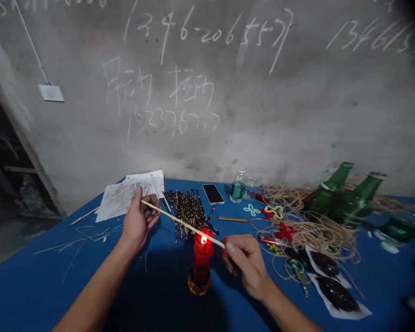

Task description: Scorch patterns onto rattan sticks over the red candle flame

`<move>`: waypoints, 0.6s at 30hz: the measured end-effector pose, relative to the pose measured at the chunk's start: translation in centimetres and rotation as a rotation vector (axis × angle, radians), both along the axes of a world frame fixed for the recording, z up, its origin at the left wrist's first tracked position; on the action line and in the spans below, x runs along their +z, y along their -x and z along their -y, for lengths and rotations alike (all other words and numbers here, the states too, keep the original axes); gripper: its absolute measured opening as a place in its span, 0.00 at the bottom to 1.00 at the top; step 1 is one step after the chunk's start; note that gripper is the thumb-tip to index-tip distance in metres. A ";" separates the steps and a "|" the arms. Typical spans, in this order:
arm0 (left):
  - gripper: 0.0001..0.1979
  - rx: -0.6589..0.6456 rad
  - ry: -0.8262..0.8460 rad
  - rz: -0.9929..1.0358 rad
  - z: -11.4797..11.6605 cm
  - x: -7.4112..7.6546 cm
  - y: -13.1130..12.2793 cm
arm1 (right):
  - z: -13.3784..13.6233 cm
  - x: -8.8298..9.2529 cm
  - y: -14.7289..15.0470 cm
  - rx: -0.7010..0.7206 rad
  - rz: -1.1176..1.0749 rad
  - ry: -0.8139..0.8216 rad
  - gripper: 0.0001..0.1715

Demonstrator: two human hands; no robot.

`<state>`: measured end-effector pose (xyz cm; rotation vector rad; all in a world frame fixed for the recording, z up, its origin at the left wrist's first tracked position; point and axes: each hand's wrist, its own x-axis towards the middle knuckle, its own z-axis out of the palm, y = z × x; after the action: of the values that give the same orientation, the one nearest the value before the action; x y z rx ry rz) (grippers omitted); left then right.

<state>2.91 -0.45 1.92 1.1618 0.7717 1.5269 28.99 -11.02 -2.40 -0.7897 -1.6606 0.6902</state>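
Note:
A thin pale wooden stick (180, 222) slants across the middle of the view. My left hand (135, 223) is closed on its upper left end, thumb up and fingers curled. My right hand (247, 263) pinches the lower right end between thumb and fingers. Under the stick, closer to my right hand, a lit red candle (202, 256) stands upright in an amber glass base (198, 282). Its flame glows right by the stick; whether they touch I cannot tell. Behind the candle lies a pile of sticks with dark burnt-looking bands (186, 207).
White papers (114, 200) with loose pale sticks lie at the left. A phone (213, 193), a small water bottle (237, 186) and a gold pen-like rod (233, 219) sit behind. At the right are tangled cord (311, 230), green bottles (354, 200), keys (300, 279) and dark oval pieces (337, 293).

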 end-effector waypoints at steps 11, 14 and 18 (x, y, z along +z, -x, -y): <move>0.25 -0.335 -0.065 0.016 0.9 -0.2 -0.3 | -0.6 0.3 0.1 -0.159 -0.312 0.177 0.42; 0.23 -0.391 -0.069 0.001 1.2 -0.2 -0.4 | -0.6 0.7 0.1 -0.197 -0.367 0.192 0.42; 0.22 -0.436 -0.075 -0.009 1.3 -0.2 -0.5 | -0.7 0.7 0.1 -0.217 -0.389 0.200 0.42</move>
<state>3.37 -1.78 1.73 1.2951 0.4309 1.1932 28.92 -10.35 -1.67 -0.8982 -1.1490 0.8061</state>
